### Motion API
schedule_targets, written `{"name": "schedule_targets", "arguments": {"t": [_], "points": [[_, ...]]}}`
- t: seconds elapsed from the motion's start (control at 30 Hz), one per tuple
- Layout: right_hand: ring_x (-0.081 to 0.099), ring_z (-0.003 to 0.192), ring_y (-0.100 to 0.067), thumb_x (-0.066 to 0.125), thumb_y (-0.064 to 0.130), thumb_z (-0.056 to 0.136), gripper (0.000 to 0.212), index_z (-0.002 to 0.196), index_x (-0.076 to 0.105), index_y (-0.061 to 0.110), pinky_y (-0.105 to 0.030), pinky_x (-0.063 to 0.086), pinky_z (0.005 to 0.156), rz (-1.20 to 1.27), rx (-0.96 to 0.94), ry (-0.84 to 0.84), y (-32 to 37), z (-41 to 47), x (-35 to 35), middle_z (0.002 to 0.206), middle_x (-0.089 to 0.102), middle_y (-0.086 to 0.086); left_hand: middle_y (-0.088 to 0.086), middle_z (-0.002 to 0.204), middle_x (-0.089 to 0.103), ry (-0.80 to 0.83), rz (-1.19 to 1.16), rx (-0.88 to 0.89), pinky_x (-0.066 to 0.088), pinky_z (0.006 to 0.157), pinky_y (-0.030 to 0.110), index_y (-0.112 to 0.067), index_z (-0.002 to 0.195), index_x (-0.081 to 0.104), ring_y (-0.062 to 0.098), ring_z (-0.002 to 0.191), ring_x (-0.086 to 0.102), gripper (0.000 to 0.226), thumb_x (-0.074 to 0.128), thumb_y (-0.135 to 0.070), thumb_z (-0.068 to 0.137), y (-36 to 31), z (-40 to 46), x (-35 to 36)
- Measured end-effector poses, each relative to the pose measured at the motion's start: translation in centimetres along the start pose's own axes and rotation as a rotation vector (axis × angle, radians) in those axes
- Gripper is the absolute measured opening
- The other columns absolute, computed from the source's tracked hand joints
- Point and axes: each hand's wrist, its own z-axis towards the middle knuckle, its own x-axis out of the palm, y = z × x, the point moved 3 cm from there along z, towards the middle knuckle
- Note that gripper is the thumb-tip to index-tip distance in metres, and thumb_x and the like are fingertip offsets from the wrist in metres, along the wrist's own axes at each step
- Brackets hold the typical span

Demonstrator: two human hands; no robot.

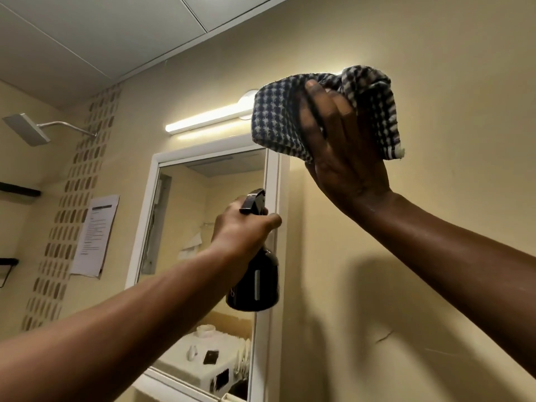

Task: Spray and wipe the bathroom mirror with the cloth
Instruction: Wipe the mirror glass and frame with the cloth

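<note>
The white-framed mirror (200,216) hangs on the yellow wall at centre-left. My left hand (243,230) grips a dark spray bottle (255,285) by its neck, held up in front of the mirror's right edge with the nozzle toward the glass. My right hand (339,140) is raised high, up and to the right of the mirror, clutching a bunched blue-and-white checked cloth (278,117) near the wall. The cloth covers the right end of the light bar.
A lit tube light (203,120) runs above the mirror. A shower head (27,129) juts out at upper left. A printed sheet (95,233) is stuck to the tiled strip left of the mirror. Dark shelves (17,192) sit at the far left edge.
</note>
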Motion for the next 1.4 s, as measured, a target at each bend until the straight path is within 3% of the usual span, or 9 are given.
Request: {"name": "schedule_targets", "arguments": {"t": [0.07, 0.3, 0.6, 0.73, 0.83, 1.07, 1.17, 1.3, 1.4], "points": [[0.027, 0.138, -0.029, 0.054, 0.011, 0.095, 0.059, 0.149, 0.033, 0.005, -0.047, 0.035, 0.111, -0.012, -0.013, 0.007, 0.0, 0.2, 0.2, 0.154, 0.031, -0.015, 0.013, 0.108, 0.063, -0.009, 0.033, -0.003, 0.055, 0.08, 0.04, -0.019, 0.121, 0.055, 0.031, 0.097, 0.063, 0.046, 0.076, -0.026, 0.08, -0.3, 0.8, -0.3], [0.032, 0.138, -0.031, 0.056, 0.01, 0.093, 0.059, 0.148, 0.035, 0.004, -0.046, 0.031, 0.115, -0.033, -0.047, 0.027, 0.7, 0.5, 1.1, 0.153, 0.037, -0.017, 0.018, 0.102, 0.067, -0.045, 0.259, 0.16, 0.055, 0.089, 0.053, -0.011, 0.098, 0.063, 0.039, 0.099, 0.064, 0.026, 0.071, -0.03, 0.082, -3.1, 2.8, -0.8], [0.022, 0.136, -0.029, 0.051, 0.012, 0.092, 0.059, 0.148, 0.036, 0.003, -0.048, 0.034, 0.113, -0.017, 0.07, 0.058, 0.9, 1.9, 1.3, 0.153, 0.038, -0.017, 0.021, 0.108, 0.067, -0.091, 0.109, 0.067, 0.055, 0.092, 0.049, -0.003, 0.109, 0.062, 0.036, 0.1, 0.066, 0.043, 0.077, -0.03, 0.079, -4.1, 5.1, -0.6], [0.021, 0.136, -0.029, 0.053, 0.012, 0.092, 0.059, 0.148, 0.036, 0.002, -0.049, 0.034, 0.112, -0.025, 0.073, 0.071, 0.7, 2.3, 1.6, 0.152, 0.038, -0.018, 0.02, 0.102, 0.072, -0.072, 0.132, 0.104, 0.054, 0.094, 0.049, -0.003, 0.091, 0.072, 0.037, 0.101, 0.067, 0.027, 0.075, -0.028, 0.081, -5.0, 5.8, -0.8], [0.021, 0.135, -0.03, 0.053, 0.012, 0.092, 0.06, 0.148, 0.036, 0.002, -0.05, 0.035, 0.111, -0.023, 0.099, 0.071, 0.5, 2.6, 1.8, 0.152, 0.038, -0.019, 0.018, 0.098, 0.074, -0.06, 0.135, 0.119, 0.054, 0.094, 0.049, -0.008, 0.077, 0.069, 0.037, 0.099, 0.069, 0.021, 0.075, -0.027, 0.082, -5.4, 6.2, -0.7], [0.023, 0.135, -0.03, 0.053, 0.014, 0.093, 0.059, 0.148, 0.037, 0.002, -0.049, 0.035, 0.112, -0.068, 0.084, 0.079, 1.1, 2.8, 2.0, 0.151, 0.04, -0.018, 0.017, 0.108, 0.066, -0.032, 0.017, 0.045, 0.056, 0.089, 0.045, -0.003, 0.106, 0.069, 0.034, 0.098, 0.065, 0.045, 0.079, -0.035, 0.077, -5.1, 7.7, -1.8], [0.024, 0.134, -0.029, 0.054, 0.014, 0.093, 0.058, 0.147, 0.038, 0.003, -0.047, 0.035, 0.112, -0.107, 0.066, 0.07, 1.4, 2.9, 1.9, 0.15, 0.041, -0.018, 0.019, 0.11, 0.067, -0.023, 0.014, 0.063, 0.055, 0.09, 0.045, -0.001, 0.108, 0.068, 0.034, 0.098, 0.065, 0.042, 0.077, -0.03, 0.079, -5.4, 8.5, -2.6], [0.024, 0.134, -0.029, 0.055, 0.015, 0.093, 0.058, 0.148, 0.038, 0.004, -0.045, 0.035, 0.113, -0.14, 0.059, 0.079, 2.0, 3.2, 2.2, 0.15, 0.042, -0.017, 0.019, 0.107, 0.069, -0.063, 0.066, 0.11, 0.053, 0.081, 0.039, -0.002, 0.101, 0.071, 0.026, 0.084, 0.06, 0.033, 0.073, -0.03, 0.083, -6.0, 9.4, -3.8], [0.023, 0.135, -0.029, 0.054, 0.013, 0.093, 0.06, 0.149, 0.036, 0.004, -0.045, 0.033, 0.113, -0.135, 0.054, 0.098, 2.5, 3.5, 2.5, 0.151, 0.04, -0.017, 0.018, 0.109, 0.068, -0.059, 0.036, 0.077, 0.053, 0.083, 0.04, -0.002, 0.103, 0.071, 0.029, 0.091, 0.062, 0.035, 0.074, -0.031, 0.083, -5.8, 9.7, -4.8]]}}
